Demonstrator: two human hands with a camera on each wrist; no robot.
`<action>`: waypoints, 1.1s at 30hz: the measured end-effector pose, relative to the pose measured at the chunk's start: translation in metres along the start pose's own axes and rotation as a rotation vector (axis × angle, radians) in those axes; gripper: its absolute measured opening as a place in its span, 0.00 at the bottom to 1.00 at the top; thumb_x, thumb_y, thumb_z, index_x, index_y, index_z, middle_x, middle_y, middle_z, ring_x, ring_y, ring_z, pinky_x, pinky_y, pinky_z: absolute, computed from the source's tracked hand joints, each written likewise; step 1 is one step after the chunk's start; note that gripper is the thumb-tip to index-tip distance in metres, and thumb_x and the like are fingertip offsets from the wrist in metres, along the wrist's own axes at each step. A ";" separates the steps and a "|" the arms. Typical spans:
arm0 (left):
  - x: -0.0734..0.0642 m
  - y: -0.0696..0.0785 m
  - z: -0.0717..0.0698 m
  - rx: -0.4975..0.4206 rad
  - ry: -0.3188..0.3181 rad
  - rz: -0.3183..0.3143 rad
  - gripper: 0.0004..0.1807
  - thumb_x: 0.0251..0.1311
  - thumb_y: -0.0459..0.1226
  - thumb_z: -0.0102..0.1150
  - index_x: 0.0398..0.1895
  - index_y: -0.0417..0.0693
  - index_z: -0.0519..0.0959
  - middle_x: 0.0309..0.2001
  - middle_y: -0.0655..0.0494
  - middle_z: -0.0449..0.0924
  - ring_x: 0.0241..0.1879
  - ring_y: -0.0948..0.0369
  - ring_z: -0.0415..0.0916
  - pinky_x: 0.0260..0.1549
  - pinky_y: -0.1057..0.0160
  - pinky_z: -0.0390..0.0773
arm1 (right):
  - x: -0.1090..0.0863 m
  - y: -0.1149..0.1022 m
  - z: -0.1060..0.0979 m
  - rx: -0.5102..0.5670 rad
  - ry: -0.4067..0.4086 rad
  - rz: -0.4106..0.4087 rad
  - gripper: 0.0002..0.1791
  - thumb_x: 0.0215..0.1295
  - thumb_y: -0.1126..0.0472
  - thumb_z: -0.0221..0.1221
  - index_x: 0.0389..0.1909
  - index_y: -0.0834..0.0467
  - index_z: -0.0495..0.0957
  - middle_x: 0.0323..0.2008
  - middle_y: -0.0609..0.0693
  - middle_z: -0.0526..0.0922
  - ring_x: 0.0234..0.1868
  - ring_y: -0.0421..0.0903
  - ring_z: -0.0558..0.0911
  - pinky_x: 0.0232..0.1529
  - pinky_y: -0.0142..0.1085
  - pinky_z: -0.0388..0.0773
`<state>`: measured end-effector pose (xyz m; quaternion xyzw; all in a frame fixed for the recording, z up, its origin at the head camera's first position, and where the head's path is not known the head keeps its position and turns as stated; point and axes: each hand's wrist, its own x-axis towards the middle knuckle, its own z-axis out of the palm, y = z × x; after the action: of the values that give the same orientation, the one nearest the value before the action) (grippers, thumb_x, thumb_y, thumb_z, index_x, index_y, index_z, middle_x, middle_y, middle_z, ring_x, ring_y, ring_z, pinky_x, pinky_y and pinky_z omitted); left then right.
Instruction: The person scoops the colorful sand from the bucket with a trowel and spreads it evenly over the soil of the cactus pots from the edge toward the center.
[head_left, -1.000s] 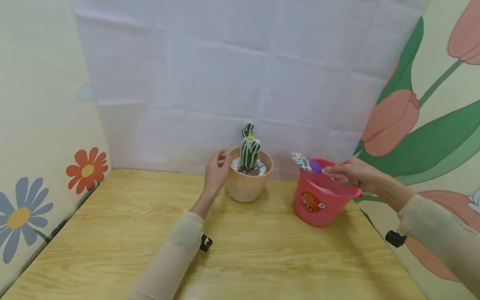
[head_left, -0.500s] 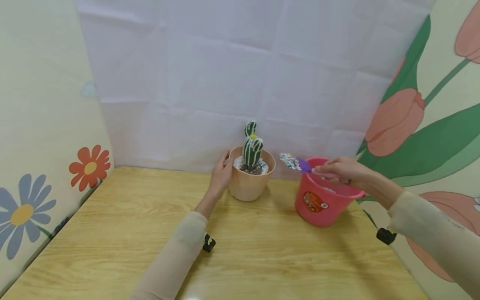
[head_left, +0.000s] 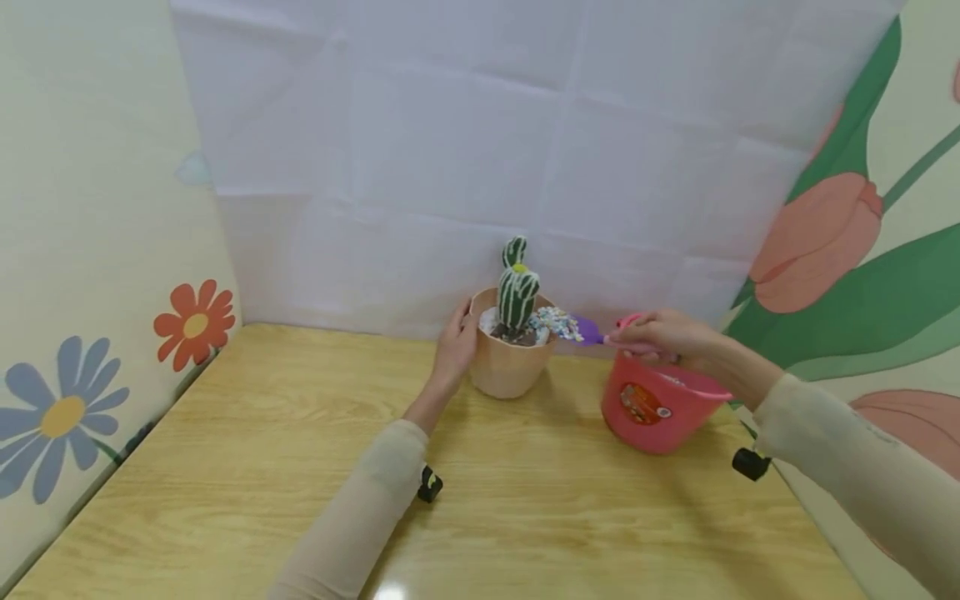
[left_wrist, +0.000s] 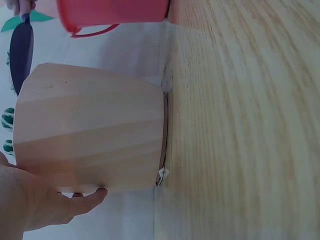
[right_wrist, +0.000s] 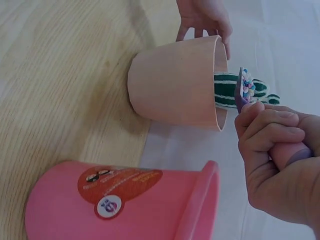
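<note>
In the head view my right hand (head_left: 660, 340) grips the pink handle of a small purple shovel (head_left: 589, 330), held level above the pink bucket. Small multicoloured beads (head_left: 557, 323) are heaped on its blade, which reaches over the right rim of a peach flowerpot (head_left: 504, 368). A green cactus (head_left: 517, 298) with white stripes and a yellow spot stands in that pot, amid white and dark filling. My left hand (head_left: 455, 343) rests against the pot's left side with its fingers fairly straight; in the left wrist view fingertips (left_wrist: 95, 197) touch the pot wall.
A pink bucket (head_left: 652, 412) with a red label stands right of the pot, partly under my right hand. Both stand on the wood-grain table (head_left: 487, 500). White cloth (head_left: 420, 167) hangs behind them, close to the pot.
My right hand has moved left with the loaded shovel, from above the bucket to the pot's rim. My left hand has come to rest against the pot. The view has shifted slightly.
</note>
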<state>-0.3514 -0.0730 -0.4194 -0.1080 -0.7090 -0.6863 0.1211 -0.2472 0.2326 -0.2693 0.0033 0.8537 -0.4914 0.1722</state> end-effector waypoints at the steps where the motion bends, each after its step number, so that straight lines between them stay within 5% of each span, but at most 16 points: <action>1: 0.000 0.000 0.000 0.000 0.003 -0.001 0.28 0.79 0.44 0.43 0.77 0.44 0.63 0.75 0.47 0.63 0.74 0.51 0.57 0.72 0.54 0.58 | 0.002 0.000 0.002 -0.009 -0.011 -0.009 0.19 0.68 0.52 0.67 0.29 0.64 0.77 0.19 0.48 0.73 0.16 0.40 0.62 0.16 0.30 0.57; 12: 0.000 0.001 0.002 -0.005 0.051 0.043 0.26 0.78 0.40 0.44 0.74 0.40 0.67 0.72 0.45 0.67 0.72 0.51 0.61 0.71 0.55 0.60 | 0.028 -0.005 0.017 -0.070 -0.104 -0.032 0.21 0.70 0.55 0.65 0.32 0.72 0.78 0.15 0.47 0.66 0.15 0.39 0.59 0.16 0.32 0.55; 18: -0.004 0.001 0.004 -0.038 0.090 0.048 0.26 0.75 0.38 0.44 0.72 0.38 0.69 0.70 0.43 0.70 0.70 0.51 0.64 0.69 0.55 0.62 | 0.040 -0.009 0.030 -0.028 -0.104 0.004 0.20 0.67 0.55 0.68 0.35 0.72 0.81 0.18 0.48 0.72 0.15 0.39 0.61 0.17 0.32 0.56; 33: -0.004 -0.001 0.002 -0.047 0.154 -0.022 0.24 0.75 0.41 0.40 0.68 0.46 0.76 0.68 0.50 0.73 0.69 0.53 0.66 0.68 0.57 0.64 | 0.061 -0.018 0.057 0.060 -0.187 -0.039 0.16 0.69 0.57 0.66 0.30 0.68 0.79 0.18 0.49 0.70 0.14 0.38 0.61 0.14 0.29 0.55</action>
<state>-0.3482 -0.0706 -0.4220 -0.0497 -0.6823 -0.7105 0.1652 -0.2913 0.1648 -0.2984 -0.0541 0.8187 -0.5181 0.2416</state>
